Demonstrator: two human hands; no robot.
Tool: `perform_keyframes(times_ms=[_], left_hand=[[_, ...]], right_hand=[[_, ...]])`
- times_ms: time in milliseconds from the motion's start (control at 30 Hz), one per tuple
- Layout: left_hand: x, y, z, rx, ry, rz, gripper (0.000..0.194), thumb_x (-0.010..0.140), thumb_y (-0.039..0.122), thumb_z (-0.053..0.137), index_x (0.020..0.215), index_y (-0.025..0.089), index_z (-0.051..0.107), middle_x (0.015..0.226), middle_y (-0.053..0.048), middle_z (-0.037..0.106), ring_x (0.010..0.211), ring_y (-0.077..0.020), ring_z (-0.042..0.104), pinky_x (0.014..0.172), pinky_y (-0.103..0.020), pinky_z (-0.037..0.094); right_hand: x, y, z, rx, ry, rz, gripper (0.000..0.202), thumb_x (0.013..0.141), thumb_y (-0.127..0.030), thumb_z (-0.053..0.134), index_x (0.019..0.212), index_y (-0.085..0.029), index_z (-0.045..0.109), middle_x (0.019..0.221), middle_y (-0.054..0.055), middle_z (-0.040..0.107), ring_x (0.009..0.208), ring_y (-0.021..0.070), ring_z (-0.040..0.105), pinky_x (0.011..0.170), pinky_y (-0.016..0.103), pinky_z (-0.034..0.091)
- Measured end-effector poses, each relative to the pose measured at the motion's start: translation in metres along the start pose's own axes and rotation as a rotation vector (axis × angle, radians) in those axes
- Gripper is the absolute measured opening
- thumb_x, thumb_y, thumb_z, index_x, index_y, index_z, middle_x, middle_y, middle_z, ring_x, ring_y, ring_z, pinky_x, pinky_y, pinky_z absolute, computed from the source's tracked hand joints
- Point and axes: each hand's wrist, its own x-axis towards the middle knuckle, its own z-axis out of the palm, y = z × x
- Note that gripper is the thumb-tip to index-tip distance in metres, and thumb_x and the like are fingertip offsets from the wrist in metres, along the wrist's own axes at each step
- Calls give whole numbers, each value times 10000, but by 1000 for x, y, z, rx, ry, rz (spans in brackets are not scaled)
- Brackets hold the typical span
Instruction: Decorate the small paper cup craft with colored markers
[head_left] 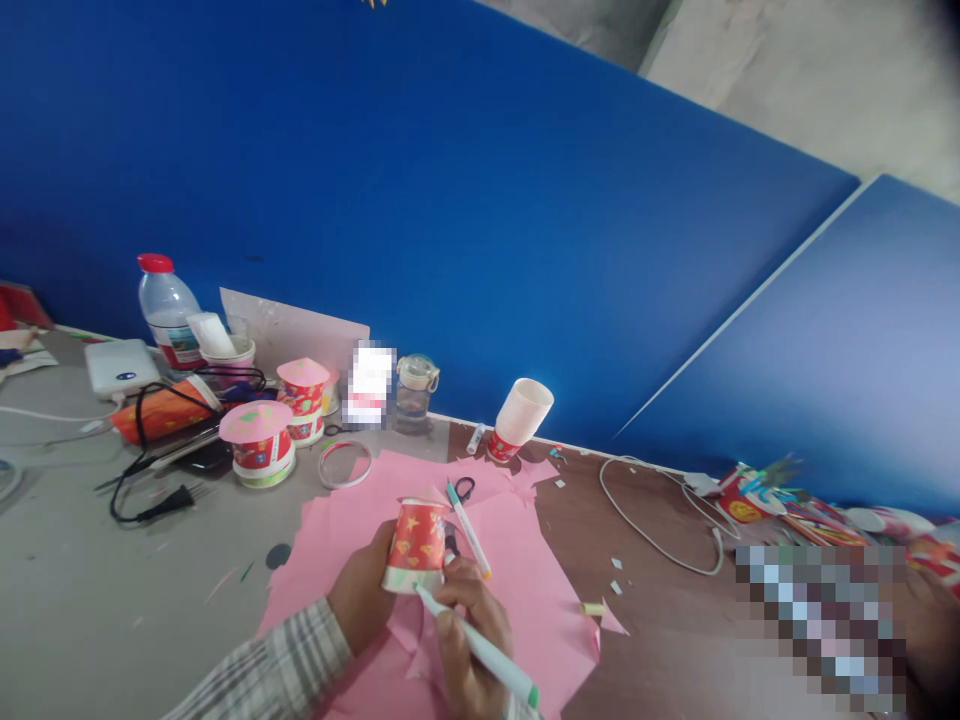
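My left hand (365, 580) grips a red patterned paper cup (417, 540), held upside down over pink paper (525, 580). A pale band with light green colouring runs along the cup's lower rim. In my right hand (472, 630) is a marker (491, 655) with a green end, its tip at that band. Just beyond my right hand, a second marker (469, 528) with a teal end lies on the paper, near the dark handle of scissors (464, 489). Two red cups with pink paper tops, a front cup (259, 445) and a rear cup (303, 397), stand at the left.
A stack of white cups (523, 415) leans by the blue partition (465, 200). A lidded glass jar (415, 390), a bottle (169, 310), a roll of tape (345, 464) and a black plug (176, 500) are on the left. At right lie a white cable (637, 550) and a co-worker's hand (934, 620).
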Motion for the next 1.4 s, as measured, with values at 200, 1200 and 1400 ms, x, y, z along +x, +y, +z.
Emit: perform_keyframes(times_ms=[200, 1200, 1400], left_hand=[[0, 2, -1, 23, -17, -24, 244, 551, 324, 564, 779, 279, 487, 609, 22, 708, 581, -221, 643, 488, -273, 471], [0, 0, 1, 30, 32, -7, 443, 531, 248, 566, 951, 256, 426, 668, 1, 722, 578, -204, 642, 486, -256, 473], [-1, 0, 1, 21, 41, 3, 446, 522, 253, 580, 944, 256, 435, 692, -5, 724, 587, -209, 644, 483, -259, 477]], right_hand=[[1, -2, 2, -24, 24, -44, 236, 792, -394, 527, 682, -222, 646, 585, 4, 615, 630, 236, 585, 609, 333, 484], [-1, 7, -2, -15, -83, 23, 132, 749, -214, 538, 643, -208, 616, 573, -11, 579, 528, 206, 562, 525, 310, 467], [4, 4, -4, -33, -66, 40, 160, 779, -257, 525, 660, -215, 625, 577, -11, 601, 531, 204, 582, 504, 283, 467]])
